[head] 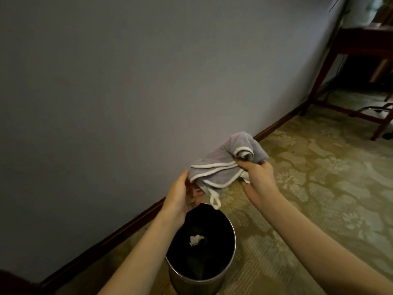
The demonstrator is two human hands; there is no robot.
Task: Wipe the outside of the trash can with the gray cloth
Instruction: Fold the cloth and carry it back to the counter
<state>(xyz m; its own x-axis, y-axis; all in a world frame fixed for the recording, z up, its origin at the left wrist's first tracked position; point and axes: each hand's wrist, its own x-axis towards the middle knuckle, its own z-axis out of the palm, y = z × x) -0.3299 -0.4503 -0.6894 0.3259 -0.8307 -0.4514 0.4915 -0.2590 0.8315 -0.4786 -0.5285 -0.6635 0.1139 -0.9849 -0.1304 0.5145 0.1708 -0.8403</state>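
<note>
Both hands hold one gray cloth point(225, 165), white-edged and bunched, in the air above the open mouth of the single metal trash can point(202, 273). The right hand point(258, 177) pinches the cloth's far, rolled end between thumb and fingers; the left hand point(180, 196) closes on the near lower corner, though how firmly its fingers are clamped is partly hidden by the fabric. Below the left grip a white hanging loop point(215, 202) dangles just over the can's rim.

The can stands on the patterned carpet point(308, 188), under and slightly nearer than the two grips, close to the wall point(106, 92) and its dark baseboard point(106, 237). One crumpled scrap of white paper point(196, 240) lies inside it.

The step in hand looks like gathering the cloth into a pad before any wiping starts; the can's outside appears untouched. To do it well, fold the loose edges and the loop into the palm so nothing trails into the can, settle the pad in one hand, and free the other to steady the rim. Then wipe downward around the curved wall.

Count: two hands, one cloth, one can, one paper scrap.
</note>
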